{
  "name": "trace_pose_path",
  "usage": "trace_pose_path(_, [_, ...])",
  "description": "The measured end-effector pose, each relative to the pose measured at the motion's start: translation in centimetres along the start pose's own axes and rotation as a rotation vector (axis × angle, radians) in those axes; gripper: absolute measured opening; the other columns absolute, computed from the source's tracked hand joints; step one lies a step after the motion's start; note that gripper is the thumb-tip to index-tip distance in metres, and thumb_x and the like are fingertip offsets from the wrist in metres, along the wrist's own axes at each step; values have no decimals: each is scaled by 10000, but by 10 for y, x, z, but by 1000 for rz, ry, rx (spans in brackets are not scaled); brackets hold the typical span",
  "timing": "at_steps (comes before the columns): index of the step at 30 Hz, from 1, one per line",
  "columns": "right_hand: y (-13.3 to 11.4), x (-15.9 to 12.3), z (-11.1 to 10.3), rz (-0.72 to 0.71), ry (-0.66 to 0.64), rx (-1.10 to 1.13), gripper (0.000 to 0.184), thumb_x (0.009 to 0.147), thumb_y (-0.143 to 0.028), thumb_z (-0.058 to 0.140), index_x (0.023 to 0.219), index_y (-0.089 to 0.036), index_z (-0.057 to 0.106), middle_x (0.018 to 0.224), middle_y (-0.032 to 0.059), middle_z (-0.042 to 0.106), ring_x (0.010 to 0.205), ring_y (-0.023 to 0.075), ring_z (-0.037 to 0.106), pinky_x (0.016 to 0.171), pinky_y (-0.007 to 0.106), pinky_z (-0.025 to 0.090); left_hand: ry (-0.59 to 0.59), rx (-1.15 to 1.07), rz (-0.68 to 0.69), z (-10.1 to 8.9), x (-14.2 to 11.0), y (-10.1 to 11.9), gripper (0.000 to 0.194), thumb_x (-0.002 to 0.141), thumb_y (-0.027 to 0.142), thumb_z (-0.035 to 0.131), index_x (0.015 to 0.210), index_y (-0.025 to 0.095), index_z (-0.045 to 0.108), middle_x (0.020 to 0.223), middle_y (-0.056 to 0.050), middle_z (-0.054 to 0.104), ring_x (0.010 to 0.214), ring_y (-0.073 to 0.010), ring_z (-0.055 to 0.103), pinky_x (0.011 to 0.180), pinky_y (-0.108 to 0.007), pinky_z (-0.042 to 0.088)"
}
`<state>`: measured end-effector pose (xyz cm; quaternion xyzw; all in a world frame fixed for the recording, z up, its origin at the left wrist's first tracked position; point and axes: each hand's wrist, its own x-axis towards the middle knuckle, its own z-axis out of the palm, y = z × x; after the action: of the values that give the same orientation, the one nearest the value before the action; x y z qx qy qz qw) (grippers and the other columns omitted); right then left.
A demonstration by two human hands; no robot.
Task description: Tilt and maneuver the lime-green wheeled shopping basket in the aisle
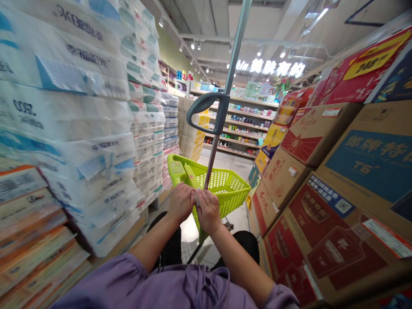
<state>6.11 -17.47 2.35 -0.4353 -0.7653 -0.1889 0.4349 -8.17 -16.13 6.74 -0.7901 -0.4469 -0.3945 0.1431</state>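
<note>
My left hand (183, 201) and my right hand (208, 208) meet in front of me, both with fingers curled. Between their fingertips shows a small pale crumpled piece, like a tissue (197, 199), mostly hidden by the fingers. Just beyond them stands a lime-green shopping cart (231, 205) with a perforated basket. A metal pole (237, 47) rises past the basket, fitted with a grey loop handle (206, 112) well above my hands. Whether either hand touches the cart I cannot tell.
Wrapped paper packs (106, 148) are stacked high on my left, with orange-edged boxes (35, 240) below. Cardboard cartons (322, 231) form a wall on my right. Tiled floor (225, 159) runs between them towards product shelves (238, 122) at the back.
</note>
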Motion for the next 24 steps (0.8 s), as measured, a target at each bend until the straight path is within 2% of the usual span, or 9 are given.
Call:
trace_pose_path(4, [-9, 3, 4, 79, -18, -20, 469, 886, -172, 488, 1354, -207, 510, 1298, 78, 603, 1230, 235, 490, 1053, 410, 364, 42, -74, -7, 2, -1, -1, 305, 950, 222, 322, 961, 182, 623, 934, -74, 659, 955, -220, 567, 1021, -436, 389])
trace_pose_path(8, [-7, 6, 6, 16, -7, 48, 472, 887, -166, 468, 1357, -163, 510, 1292, 93, 604, 1237, 229, 480, 1062, 398, 395, 36, -45, -9, 4, 2, -2, 341, 968, 240, 305, 967, 163, 637, 891, -85, 662, 918, -218, 575, 981, -425, 410])
trace_pose_path(12, [11, 1, -1, -60, -3, 104, 471, 887, -128, 451, 1347, -199, 526, 1306, 70, 598, 1226, 208, 503, 1052, 392, 427, -10, 20, 35, 4, 6, -7, 374, 971, 235, 308, 853, 174, 657, 772, -75, 636, 820, -211, 575, 888, -411, 437])
trace_pose_path(16, [23, 1, -9, -91, 38, 182, 434, 899, -109, 438, 1293, -230, 578, 1252, 56, 635, 1178, 187, 540, 1024, 381, 455, 9, 87, 46, 5, 8, -12, 416, 978, 254, 312, 698, 177, 610, 699, -67, 604, 761, -207, 556, 834, -401, 438])
trace_pose_path(24, [40, -4, 3, -54, 85, 297, 333, 866, -91, 464, 1064, -232, 693, 1166, 43, 673, 1132, 188, 560, 1010, 384, 456, 25, 90, 58, 7, 13, -19, 405, 972, 256, 325, 663, 191, 579, 671, -54, 611, 728, -198, 558, 820, -377, 440])
